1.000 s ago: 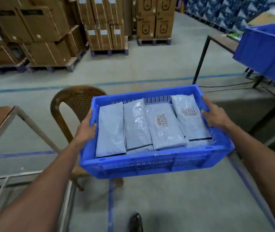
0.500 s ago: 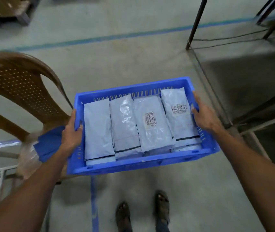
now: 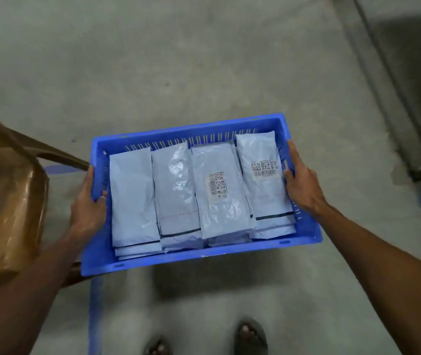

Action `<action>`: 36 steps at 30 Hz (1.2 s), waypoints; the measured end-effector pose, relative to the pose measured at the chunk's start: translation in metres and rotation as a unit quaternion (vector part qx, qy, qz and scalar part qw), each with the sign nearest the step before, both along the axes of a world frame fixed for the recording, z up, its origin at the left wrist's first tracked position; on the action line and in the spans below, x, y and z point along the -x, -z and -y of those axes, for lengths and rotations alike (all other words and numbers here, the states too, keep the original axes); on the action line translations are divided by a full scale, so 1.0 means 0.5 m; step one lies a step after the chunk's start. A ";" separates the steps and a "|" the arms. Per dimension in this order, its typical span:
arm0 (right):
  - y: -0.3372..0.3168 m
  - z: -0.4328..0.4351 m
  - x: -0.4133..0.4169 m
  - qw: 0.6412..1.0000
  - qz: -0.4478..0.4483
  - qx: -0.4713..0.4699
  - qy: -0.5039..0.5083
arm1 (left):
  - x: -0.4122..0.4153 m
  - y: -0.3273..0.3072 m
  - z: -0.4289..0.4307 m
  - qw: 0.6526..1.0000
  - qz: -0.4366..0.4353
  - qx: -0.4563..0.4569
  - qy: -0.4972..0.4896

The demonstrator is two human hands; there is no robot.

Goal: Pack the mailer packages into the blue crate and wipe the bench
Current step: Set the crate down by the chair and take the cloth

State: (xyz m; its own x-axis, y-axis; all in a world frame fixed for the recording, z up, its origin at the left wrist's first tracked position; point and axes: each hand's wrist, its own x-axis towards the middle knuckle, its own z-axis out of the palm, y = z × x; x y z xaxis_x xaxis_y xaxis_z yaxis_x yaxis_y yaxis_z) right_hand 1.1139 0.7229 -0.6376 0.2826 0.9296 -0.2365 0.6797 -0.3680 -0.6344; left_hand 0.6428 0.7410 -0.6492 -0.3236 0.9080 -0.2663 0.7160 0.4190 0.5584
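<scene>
Left hand (image 3: 86,208) and right hand (image 3: 304,187) curl fingers over the crate's (image 3: 204,256) side rims; packages (image 3: 176,190) fill it; a chair (image 3: 17,201) crowds its left.

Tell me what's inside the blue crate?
Four rows of pale mailer packages fill the blue crate, two showing barcode labels. More lie underneath, only edges showing; how many, and the crate's floor, are covered.

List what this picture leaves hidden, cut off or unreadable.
Lower grey plastic mailer packages in the blue plastic crate: head view, top layer covers them; count unknown.
White barcode labels: head view, too small to read.
Brown plastic chair: head view, cut off by left edge.
</scene>
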 end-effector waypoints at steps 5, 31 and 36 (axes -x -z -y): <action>0.186 -0.023 0.030 0.999 -0.019 0.013 -0.027 | 0.032 0.156 -0.014 0.999 0.013 0.015 -0.025; -0.144 -0.061 0.375 0.987 0.001 0.050 -0.153 | 0.047 -0.224 0.019 0.985 -0.026 -0.022 0.168; -0.445 -0.091 0.630 0.947 -0.007 -0.031 -0.320 | 0.150 -0.481 0.073 0.988 -0.066 -0.016 0.137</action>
